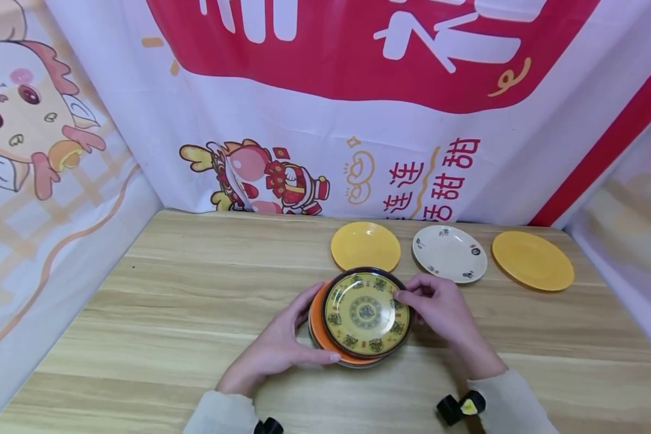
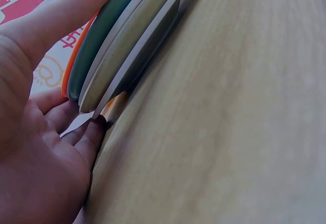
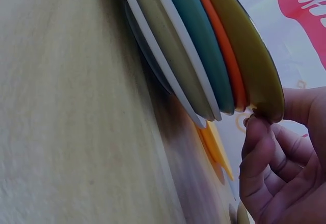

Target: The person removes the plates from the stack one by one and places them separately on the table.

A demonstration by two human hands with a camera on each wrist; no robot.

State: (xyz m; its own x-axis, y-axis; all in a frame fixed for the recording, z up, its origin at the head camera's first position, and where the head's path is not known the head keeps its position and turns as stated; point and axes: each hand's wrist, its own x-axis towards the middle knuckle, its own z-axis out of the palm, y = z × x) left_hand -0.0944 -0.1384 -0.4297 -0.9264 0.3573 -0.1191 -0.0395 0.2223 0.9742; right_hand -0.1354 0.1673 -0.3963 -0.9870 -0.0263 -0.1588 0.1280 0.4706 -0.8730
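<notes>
A yellow patterned plate with a dark rim (image 1: 352,328) tops a stack of plates in front of me. Its right edge is pinched between the thumb and fingers of my right hand (image 1: 439,307). Beneath it, an orange plate (image 1: 317,328) shows along the left. My left hand (image 1: 279,346) grips the stack's left side, thumb at the near edge and fingers round the far side. Lower layers appear edge-on in the right wrist view: a teal plate (image 3: 196,35), then white and beige ones. In that view the top plate tilts up slightly from the orange one.
Behind the stack, a yellow plate (image 1: 365,246), a white plate with small dark motifs (image 1: 449,253) and another yellow plate (image 1: 533,260) lie in a row on the wooden table (image 1: 157,313). A printed cloth (image 1: 260,108) hangs along the table's back edge.
</notes>
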